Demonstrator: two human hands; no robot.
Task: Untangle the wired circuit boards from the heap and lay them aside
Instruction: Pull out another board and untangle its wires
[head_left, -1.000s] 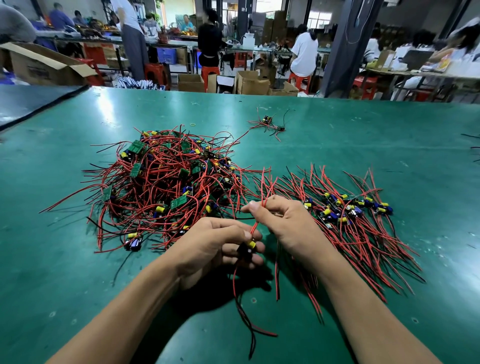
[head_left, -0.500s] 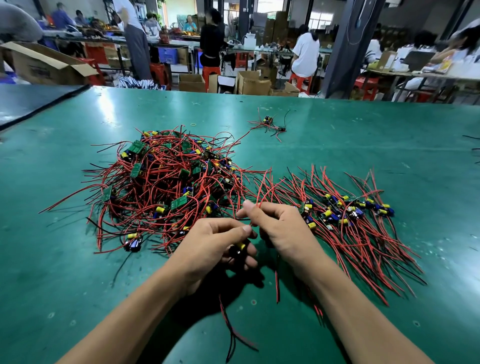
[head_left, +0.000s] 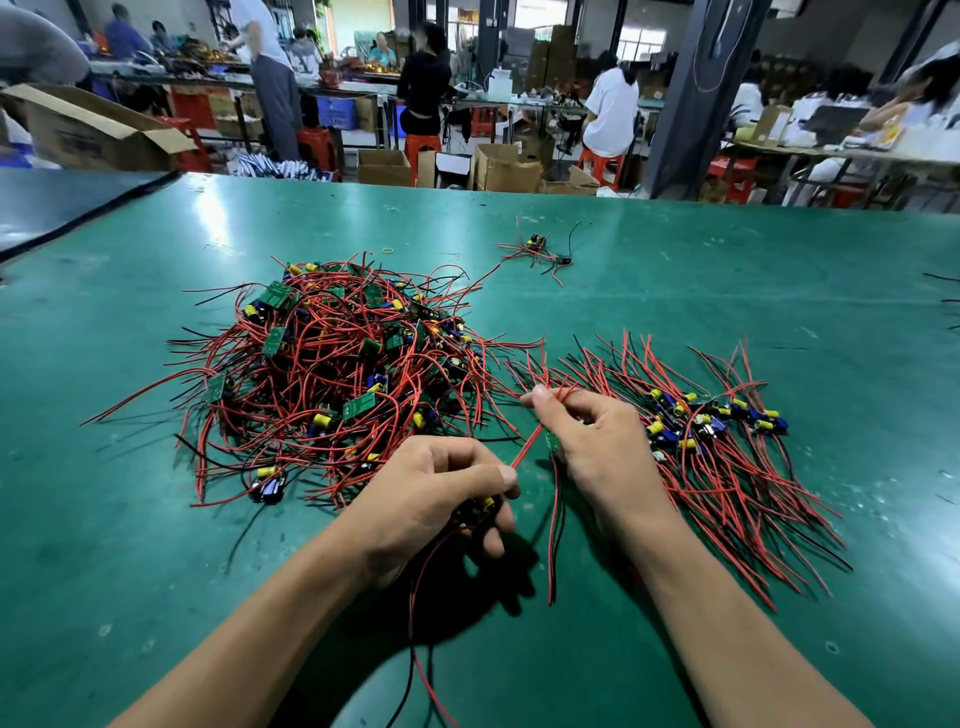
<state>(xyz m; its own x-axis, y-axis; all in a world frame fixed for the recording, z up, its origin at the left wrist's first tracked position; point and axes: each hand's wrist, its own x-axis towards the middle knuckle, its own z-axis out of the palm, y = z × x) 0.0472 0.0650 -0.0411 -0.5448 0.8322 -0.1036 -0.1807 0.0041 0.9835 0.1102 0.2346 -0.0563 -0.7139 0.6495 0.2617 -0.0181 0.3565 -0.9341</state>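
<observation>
A tangled heap of small green circuit boards with red and black wires lies on the green table, left of centre. To its right lies a combed-out row of boards, wires fanned toward me. My left hand grips one wired board with a yellow capacitor; its wires trail down toward me. My right hand pinches red wires at its fingertips and holds a second small green board, its wires hanging below. A red wire runs taut between the two hands.
One stray wired board lies farther back on the table near a small rubber band. Beyond the table's far edge stand cardboard boxes, red stools and other workbenches with people.
My hands have drawn slightly apart. The right hand now holds its own green board with wires hanging, and the left hand's board has come lower and nearer me.
</observation>
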